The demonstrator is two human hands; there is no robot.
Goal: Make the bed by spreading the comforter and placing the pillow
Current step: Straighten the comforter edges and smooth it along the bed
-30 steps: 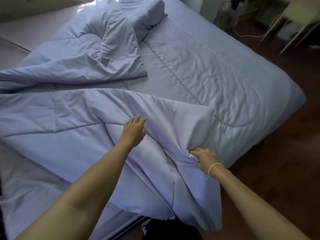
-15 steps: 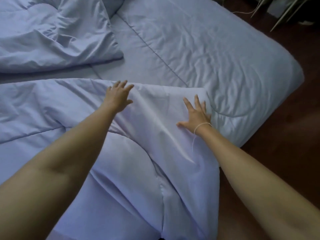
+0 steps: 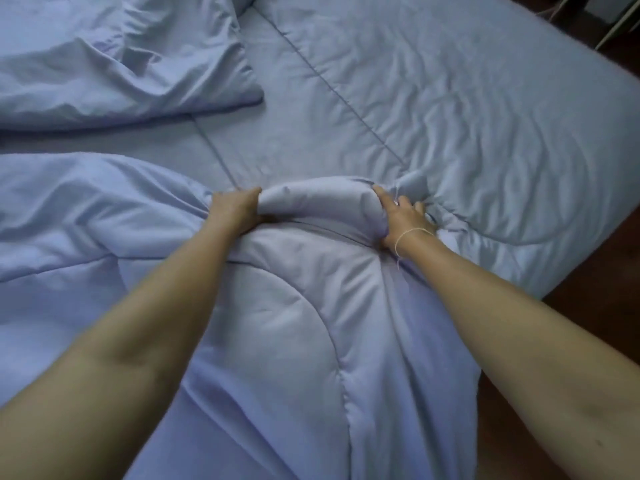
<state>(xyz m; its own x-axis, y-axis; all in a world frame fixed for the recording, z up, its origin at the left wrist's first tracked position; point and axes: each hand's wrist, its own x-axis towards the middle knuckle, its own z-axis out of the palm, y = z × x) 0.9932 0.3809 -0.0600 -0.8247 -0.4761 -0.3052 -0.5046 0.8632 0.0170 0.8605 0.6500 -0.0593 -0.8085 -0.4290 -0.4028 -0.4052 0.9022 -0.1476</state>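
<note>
A pale blue quilted comforter [image 3: 287,323] lies bunched across the near part of the bed, its near end hanging over the bed's edge. Its far edge is gathered into a thick roll between my hands. My left hand [image 3: 235,213] grips the left end of that roll, fingers curled into the fabric. My right hand [image 3: 403,216], with a thin string at the wrist, grips the right end. A second rumpled blue mass of bedding [image 3: 121,60] lies at the far left; only a corner of the pillow [image 3: 246,1] shows at the top edge.
The mattress [image 3: 450,109], covered in a wrinkled blue quilted sheet, stretches to the right and far side. Dark reddish floor [image 3: 602,282] runs along the bed's right edge. Pale furniture legs [image 3: 620,22] and a cable stand at the top right corner.
Both hands lay flat on the comforter's far edge half a second ago; now they have curled and bunched that edge into a roll. The view has shifted closer to the bed.
</note>
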